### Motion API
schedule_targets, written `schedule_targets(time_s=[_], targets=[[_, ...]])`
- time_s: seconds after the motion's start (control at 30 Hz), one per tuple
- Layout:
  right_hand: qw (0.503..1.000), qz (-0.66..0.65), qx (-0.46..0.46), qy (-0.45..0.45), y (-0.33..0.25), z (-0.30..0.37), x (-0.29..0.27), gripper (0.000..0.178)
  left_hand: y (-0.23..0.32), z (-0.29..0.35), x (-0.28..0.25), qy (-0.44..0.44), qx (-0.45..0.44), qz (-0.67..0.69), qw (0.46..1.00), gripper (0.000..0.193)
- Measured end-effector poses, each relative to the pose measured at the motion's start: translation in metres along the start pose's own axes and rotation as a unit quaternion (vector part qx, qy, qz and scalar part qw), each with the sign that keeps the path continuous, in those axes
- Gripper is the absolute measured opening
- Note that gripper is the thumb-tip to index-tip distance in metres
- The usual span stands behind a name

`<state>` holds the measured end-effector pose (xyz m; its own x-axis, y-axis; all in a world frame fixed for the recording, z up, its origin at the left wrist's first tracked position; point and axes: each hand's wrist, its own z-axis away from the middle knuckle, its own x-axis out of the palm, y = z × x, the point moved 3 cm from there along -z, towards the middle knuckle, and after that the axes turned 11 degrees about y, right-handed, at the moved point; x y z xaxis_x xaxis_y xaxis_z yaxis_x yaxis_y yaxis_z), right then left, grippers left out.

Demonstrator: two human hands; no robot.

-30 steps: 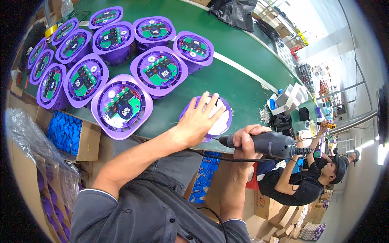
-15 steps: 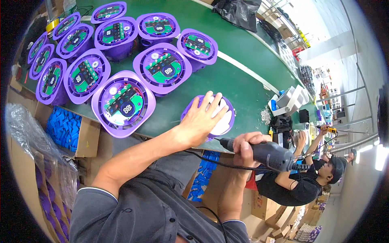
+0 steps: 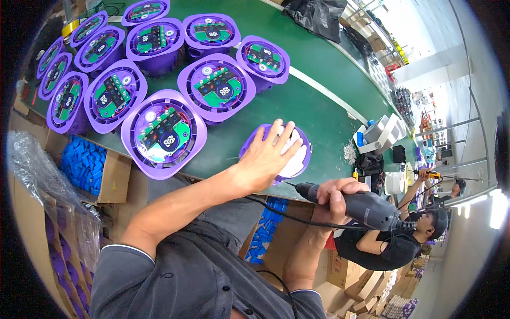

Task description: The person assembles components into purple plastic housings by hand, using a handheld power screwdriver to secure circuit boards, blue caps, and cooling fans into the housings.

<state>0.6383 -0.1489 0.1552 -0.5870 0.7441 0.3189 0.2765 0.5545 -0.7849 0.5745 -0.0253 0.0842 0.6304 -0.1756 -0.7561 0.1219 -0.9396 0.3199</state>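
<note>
green workbench (image 3: 329,133), black screwdriver (image 3: 367,209) with long axis aslant, nose (image 3: 306,192) leftward

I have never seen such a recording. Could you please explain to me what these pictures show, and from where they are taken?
There is no robot here, only a person with two bare hands. All the pictures come from a wide camera worn on the head, looking down; this lens bends straight edges.

The left hand lies spread over a round purple part with something white in it. The right hand grips a dark electric tool, its thin tip pointing toward that part.

On the green table stand many purple containers with green circuit boards on top. Below, a cardboard box holds small blue pieces. A co-worker is at the right.
</note>
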Motion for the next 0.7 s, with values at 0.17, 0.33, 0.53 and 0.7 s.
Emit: schedule_targets(time_s=[0.17,0.33,0.53,0.7], targets=[[1.0,0.005,0.008,-0.01,0.009,0.001,-0.002,0.025,0.001,0.001,0.0,-0.001,0.0,0.014,1.0,0.095],[1.0,0.014,0.02,-0.004,0.011,0.0,0.0,0.026,0.0,0.001,0.001,0.004,0.0,0.007,1.0,0.094],[1.0,0.019,0.014,-0.002,0.01,0.001,0.001,0.026,0.0,0.0,-0.004,0.008,0.006,0.027,1.0,0.078],[1.0,0.012,0.021,-0.007,0.013,0.001,0.001,0.026,0.001,0.0,-0.002,0.006,0.007,0.027,1.0,0.079]])
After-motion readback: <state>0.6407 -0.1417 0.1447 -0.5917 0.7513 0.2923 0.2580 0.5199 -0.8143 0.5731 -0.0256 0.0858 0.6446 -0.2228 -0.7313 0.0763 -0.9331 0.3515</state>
